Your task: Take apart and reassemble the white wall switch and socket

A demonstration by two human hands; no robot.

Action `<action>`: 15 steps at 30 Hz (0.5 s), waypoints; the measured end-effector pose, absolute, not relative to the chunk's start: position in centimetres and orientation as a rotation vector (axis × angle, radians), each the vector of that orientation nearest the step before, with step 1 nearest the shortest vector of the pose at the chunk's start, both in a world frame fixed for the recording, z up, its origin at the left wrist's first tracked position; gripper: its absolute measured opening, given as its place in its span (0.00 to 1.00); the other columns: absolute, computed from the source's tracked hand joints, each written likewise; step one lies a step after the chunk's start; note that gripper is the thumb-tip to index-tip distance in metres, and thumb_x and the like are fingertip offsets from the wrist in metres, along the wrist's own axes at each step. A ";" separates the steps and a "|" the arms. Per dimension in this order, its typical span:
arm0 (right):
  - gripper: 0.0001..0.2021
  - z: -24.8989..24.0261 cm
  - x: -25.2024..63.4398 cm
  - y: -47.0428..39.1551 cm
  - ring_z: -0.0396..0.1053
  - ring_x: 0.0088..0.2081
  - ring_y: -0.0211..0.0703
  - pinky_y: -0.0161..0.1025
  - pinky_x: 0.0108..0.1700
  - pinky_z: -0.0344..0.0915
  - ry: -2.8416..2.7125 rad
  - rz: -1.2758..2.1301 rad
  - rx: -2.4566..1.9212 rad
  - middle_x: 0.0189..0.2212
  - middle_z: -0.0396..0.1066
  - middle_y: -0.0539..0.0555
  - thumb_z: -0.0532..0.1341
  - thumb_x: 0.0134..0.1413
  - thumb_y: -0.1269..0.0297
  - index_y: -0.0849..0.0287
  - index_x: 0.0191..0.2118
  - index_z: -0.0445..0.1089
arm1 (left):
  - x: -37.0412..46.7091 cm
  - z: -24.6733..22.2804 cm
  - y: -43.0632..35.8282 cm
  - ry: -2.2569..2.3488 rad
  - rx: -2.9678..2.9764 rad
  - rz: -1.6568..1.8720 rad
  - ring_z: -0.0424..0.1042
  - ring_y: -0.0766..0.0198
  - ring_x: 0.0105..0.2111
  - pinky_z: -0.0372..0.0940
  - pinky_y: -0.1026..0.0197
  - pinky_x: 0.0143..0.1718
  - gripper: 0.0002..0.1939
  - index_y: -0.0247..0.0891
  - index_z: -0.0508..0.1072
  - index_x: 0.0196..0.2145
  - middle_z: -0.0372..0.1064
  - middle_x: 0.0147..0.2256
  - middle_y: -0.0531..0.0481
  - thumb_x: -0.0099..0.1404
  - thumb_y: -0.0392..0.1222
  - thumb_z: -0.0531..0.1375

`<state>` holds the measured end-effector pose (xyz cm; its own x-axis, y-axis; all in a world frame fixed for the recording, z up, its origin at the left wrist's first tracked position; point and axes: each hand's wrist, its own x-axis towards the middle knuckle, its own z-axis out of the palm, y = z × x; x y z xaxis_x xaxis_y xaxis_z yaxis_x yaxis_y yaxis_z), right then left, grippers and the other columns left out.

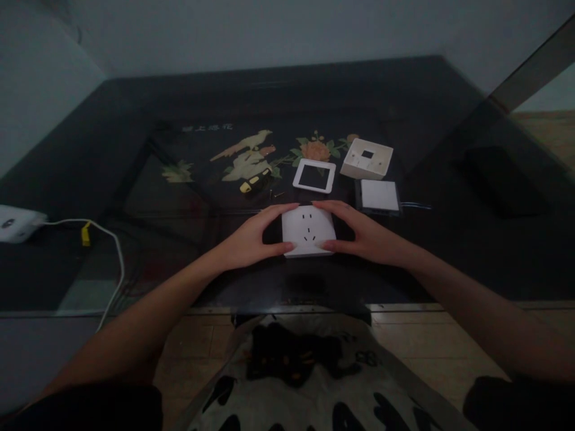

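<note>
A white wall socket with five slots lies face up near the front of the dark table. My left hand grips its left side, thumb at the near edge and fingers at the far edge. On the right side my right hand holds it the same way. Just beyond are a white square frame with an open middle and two small screws. A white back box sits farther right, behind a white square switch panel. A yellow-and-black screwdriver lies to the left.
A white power strip stands at the table's left edge, its white cable running over the front edge with a yellow tag. Thin wires extend right from the panel. A dark flat object lies on the right.
</note>
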<state>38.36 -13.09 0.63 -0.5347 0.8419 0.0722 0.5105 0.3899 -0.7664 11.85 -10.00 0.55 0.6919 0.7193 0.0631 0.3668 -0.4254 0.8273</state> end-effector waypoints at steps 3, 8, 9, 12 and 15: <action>0.34 0.5 38.2 -13.1 0.58 0.63 0.53 0.60 0.65 0.54 -2.197 0.959 -1.172 0.63 0.59 0.61 0.64 0.55 0.55 0.55 0.65 0.54 | 12.0 0.3 -10.0 0.827 2.024 0.539 0.57 0.50 0.64 0.52 0.43 0.65 0.36 0.42 0.60 0.63 0.58 0.64 0.42 0.60 0.47 0.66; 0.34 0.3 38.2 -13.0 0.57 0.64 0.54 0.60 0.66 0.52 -2.227 0.900 -1.164 0.63 0.59 0.61 0.63 0.55 0.56 0.56 0.65 0.55 | 12.3 0.0 -10.0 0.828 1.964 0.561 0.57 0.49 0.64 0.51 0.44 0.66 0.37 0.37 0.60 0.63 0.56 0.64 0.38 0.59 0.45 0.66; 0.34 0.2 38.2 -12.9 0.56 0.64 0.55 0.60 0.66 0.52 -2.237 0.897 -1.159 0.63 0.59 0.61 0.63 0.55 0.56 0.56 0.65 0.55 | 12.3 0.0 -10.0 0.826 1.956 0.564 0.57 0.49 0.64 0.51 0.44 0.66 0.37 0.37 0.60 0.63 0.56 0.64 0.38 0.58 0.45 0.66; 0.34 0.3 38.2 -12.6 0.56 0.64 0.56 0.60 0.65 0.52 -2.265 0.896 -1.142 0.63 0.59 0.62 0.64 0.54 0.55 0.58 0.64 0.54 | 12.4 0.0 -9.9 0.814 1.944 0.556 0.57 0.49 0.64 0.51 0.44 0.65 0.37 0.38 0.60 0.62 0.57 0.64 0.39 0.58 0.46 0.66; 0.35 0.2 38.2 -12.5 0.56 0.64 0.56 0.60 0.65 0.52 -2.281 0.882 -1.133 0.63 0.58 0.63 0.64 0.54 0.55 0.58 0.64 0.54 | 12.3 0.0 -9.8 0.803 1.949 0.556 0.58 0.49 0.64 0.51 0.43 0.65 0.37 0.39 0.60 0.62 0.57 0.64 0.40 0.58 0.47 0.66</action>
